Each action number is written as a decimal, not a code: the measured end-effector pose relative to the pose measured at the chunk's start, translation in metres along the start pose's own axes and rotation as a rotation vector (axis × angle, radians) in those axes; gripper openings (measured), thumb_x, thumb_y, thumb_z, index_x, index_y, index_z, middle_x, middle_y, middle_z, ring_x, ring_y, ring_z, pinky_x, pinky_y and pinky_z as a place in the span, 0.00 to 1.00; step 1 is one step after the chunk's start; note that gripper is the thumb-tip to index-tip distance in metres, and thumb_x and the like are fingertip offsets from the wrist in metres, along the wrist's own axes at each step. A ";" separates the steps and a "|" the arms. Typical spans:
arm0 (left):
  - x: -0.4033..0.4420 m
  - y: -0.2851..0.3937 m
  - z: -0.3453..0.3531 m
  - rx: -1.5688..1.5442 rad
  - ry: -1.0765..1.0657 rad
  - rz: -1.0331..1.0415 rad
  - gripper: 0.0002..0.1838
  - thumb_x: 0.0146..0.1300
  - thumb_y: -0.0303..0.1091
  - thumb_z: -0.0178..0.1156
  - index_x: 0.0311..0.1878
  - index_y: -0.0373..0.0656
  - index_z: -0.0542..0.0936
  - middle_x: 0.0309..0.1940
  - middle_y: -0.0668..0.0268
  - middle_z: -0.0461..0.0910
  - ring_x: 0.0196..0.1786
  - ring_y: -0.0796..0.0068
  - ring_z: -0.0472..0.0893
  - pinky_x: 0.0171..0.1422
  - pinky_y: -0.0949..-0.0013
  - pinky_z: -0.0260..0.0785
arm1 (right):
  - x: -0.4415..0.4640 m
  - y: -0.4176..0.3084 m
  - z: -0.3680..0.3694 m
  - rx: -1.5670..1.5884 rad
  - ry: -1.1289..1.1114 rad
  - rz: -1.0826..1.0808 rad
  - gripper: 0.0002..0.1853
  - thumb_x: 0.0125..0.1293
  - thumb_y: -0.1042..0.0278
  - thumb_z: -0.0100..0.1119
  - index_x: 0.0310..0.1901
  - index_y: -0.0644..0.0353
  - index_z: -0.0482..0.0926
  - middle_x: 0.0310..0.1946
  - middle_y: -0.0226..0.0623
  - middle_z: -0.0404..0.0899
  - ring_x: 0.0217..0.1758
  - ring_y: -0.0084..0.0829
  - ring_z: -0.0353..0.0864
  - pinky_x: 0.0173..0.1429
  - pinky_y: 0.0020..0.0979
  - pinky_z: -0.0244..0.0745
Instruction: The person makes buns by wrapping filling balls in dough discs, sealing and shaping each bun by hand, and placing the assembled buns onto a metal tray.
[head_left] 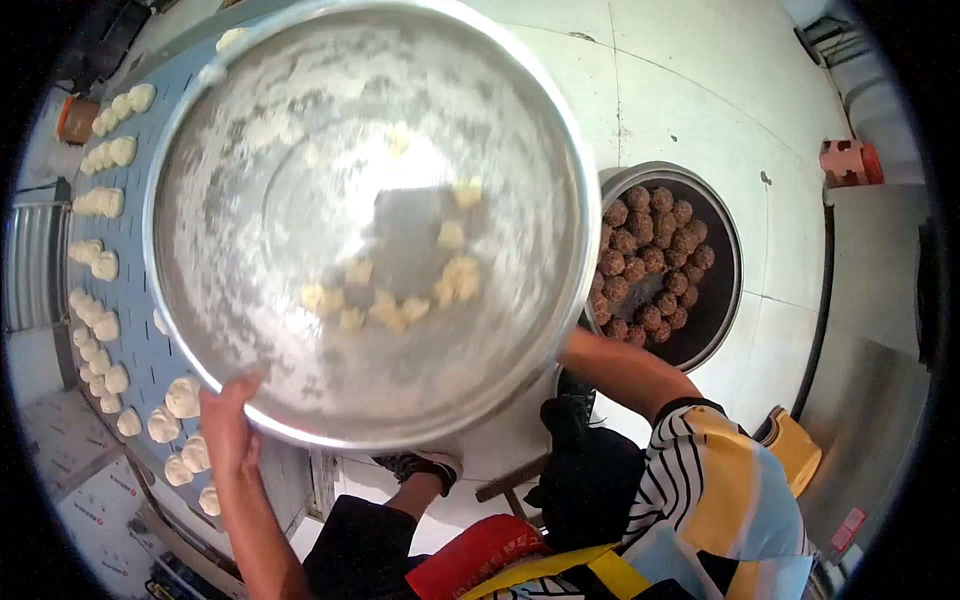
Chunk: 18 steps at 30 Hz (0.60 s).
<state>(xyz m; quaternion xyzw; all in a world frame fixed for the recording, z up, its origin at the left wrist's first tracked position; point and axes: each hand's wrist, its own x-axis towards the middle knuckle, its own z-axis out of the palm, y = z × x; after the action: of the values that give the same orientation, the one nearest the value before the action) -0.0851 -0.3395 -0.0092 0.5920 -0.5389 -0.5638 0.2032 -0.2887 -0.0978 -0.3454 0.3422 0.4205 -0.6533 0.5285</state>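
A large round metal basin [300, 210], dusted with white powder, is tilted up in front of me. Several small pale dough pieces [400, 308] lie inside it, slightly blurred. At the basin's lower left rim is my left hand [232, 425], its fingers gripping the edge. My right forearm reaches to the basin's lower right side, where the hand itself is hidden behind the metal. Left of the basin, rows of pale dough balls [183, 397] rest on a blue-grey surface [150, 215] with dark slots.
A dark round tub [728, 250] of brown balls [663, 200] stands on the tiled floor at the right. Farther right are a yellow object [796, 452] and a metal surface [870, 270] with a red-pink container [845, 163] by it. A stool [513, 480] is below.
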 end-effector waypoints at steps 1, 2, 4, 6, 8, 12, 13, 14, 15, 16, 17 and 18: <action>0.003 0.004 0.015 -0.007 -0.083 0.027 0.23 0.50 0.27 0.62 0.50 0.28 0.71 0.35 0.58 0.77 0.38 0.65 0.80 0.45 0.64 0.75 | -0.010 0.010 -0.011 -0.035 0.008 0.035 0.13 0.65 0.70 0.57 0.49 0.64 0.71 0.44 0.44 0.76 0.46 0.38 0.78 0.49 0.34 0.80; 0.006 0.007 0.031 -0.013 -0.166 0.051 0.22 0.51 0.28 0.62 0.49 0.27 0.73 0.36 0.57 0.77 0.39 0.64 0.80 0.46 0.64 0.75 | -0.019 0.019 -0.023 -0.072 0.017 0.067 0.14 0.65 0.70 0.58 0.49 0.64 0.71 0.45 0.44 0.76 0.47 0.38 0.78 0.51 0.34 0.80; 0.012 0.008 0.073 -0.021 -0.262 0.010 0.18 0.54 0.29 0.62 0.46 0.26 0.75 0.38 0.55 0.78 0.40 0.64 0.80 0.47 0.63 0.75 | -0.036 0.037 -0.053 -0.152 0.026 0.150 0.15 0.65 0.70 0.59 0.50 0.65 0.71 0.46 0.44 0.75 0.50 0.38 0.78 0.55 0.35 0.80; 0.032 -0.016 0.116 -0.047 -0.320 -0.052 0.18 0.57 0.30 0.61 0.46 0.26 0.75 0.38 0.54 0.78 0.41 0.64 0.80 0.47 0.62 0.75 | -0.045 0.056 -0.085 -0.225 0.001 0.236 0.16 0.64 0.70 0.60 0.51 0.63 0.70 0.51 0.42 0.74 0.53 0.37 0.77 0.58 0.41 0.78; 0.057 -0.044 0.164 -0.207 -0.478 -0.141 0.17 0.58 0.29 0.60 0.45 0.26 0.75 0.39 0.54 0.78 0.41 0.63 0.80 0.47 0.60 0.75 | -0.046 0.072 -0.115 -0.309 -0.010 0.337 0.18 0.64 0.68 0.61 0.53 0.60 0.70 0.55 0.40 0.72 0.54 0.38 0.76 0.58 0.46 0.76; 0.108 -0.090 0.262 -0.273 -0.520 -0.249 0.16 0.58 0.30 0.58 0.46 0.28 0.74 0.40 0.55 0.78 0.40 0.62 0.80 0.42 0.58 0.76 | -0.055 0.080 -0.144 -0.389 0.084 0.475 0.22 0.63 0.64 0.64 0.56 0.58 0.70 0.55 0.42 0.73 0.54 0.42 0.76 0.55 0.49 0.78; 0.118 -0.095 0.283 -0.269 -0.507 -0.258 0.17 0.56 0.28 0.58 0.48 0.29 0.73 0.40 0.54 0.78 0.40 0.61 0.80 0.40 0.58 0.76 | -0.061 0.078 -0.143 -0.379 0.109 0.484 0.24 0.62 0.63 0.64 0.57 0.58 0.69 0.55 0.43 0.74 0.54 0.44 0.77 0.55 0.50 0.78; 0.126 -0.098 0.302 -0.263 -0.492 -0.266 0.19 0.55 0.27 0.58 0.49 0.29 0.72 0.40 0.54 0.78 0.39 0.60 0.81 0.38 0.58 0.77 | -0.066 0.072 -0.140 -0.384 0.094 0.499 0.25 0.62 0.63 0.65 0.58 0.57 0.69 0.55 0.43 0.74 0.54 0.45 0.76 0.55 0.50 0.78; 0.133 -0.100 0.318 -0.275 -0.469 -0.274 0.18 0.55 0.28 0.58 0.49 0.30 0.72 0.40 0.54 0.77 0.39 0.61 0.80 0.39 0.58 0.77 | -0.070 0.065 -0.137 -0.386 0.080 0.515 0.26 0.62 0.62 0.65 0.59 0.57 0.68 0.55 0.43 0.74 0.54 0.45 0.76 0.55 0.51 0.78; 0.139 -0.103 0.333 -0.290 -0.448 -0.282 0.18 0.56 0.29 0.59 0.49 0.30 0.72 0.40 0.55 0.77 0.38 0.62 0.80 0.40 0.59 0.77 | -0.074 0.059 -0.133 -0.389 0.069 0.529 0.27 0.62 0.62 0.66 0.60 0.57 0.68 0.55 0.44 0.74 0.55 0.46 0.76 0.55 0.51 0.78; 0.147 -0.107 0.346 -0.306 -0.427 -0.290 0.18 0.56 0.30 0.59 0.49 0.30 0.72 0.40 0.55 0.77 0.37 0.62 0.79 0.40 0.59 0.77 | -0.074 0.057 -0.136 -0.364 0.057 0.533 0.28 0.61 0.61 0.66 0.61 0.57 0.67 0.56 0.44 0.73 0.55 0.46 0.76 0.55 0.51 0.78; 0.158 -0.111 0.355 -0.287 -0.406 -0.293 0.18 0.56 0.29 0.59 0.49 0.30 0.72 0.40 0.55 0.77 0.37 0.63 0.79 0.40 0.60 0.77 | -0.074 0.055 -0.139 -0.338 0.044 0.535 0.28 0.61 0.61 0.66 0.61 0.58 0.67 0.57 0.44 0.73 0.55 0.46 0.76 0.55 0.52 0.78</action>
<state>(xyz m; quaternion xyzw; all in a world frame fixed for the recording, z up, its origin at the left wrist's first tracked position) -0.3887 -0.3085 -0.2743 0.5038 -0.3919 -0.7646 0.0896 -0.2192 0.0542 -0.3474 0.3621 0.4291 -0.4044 0.7219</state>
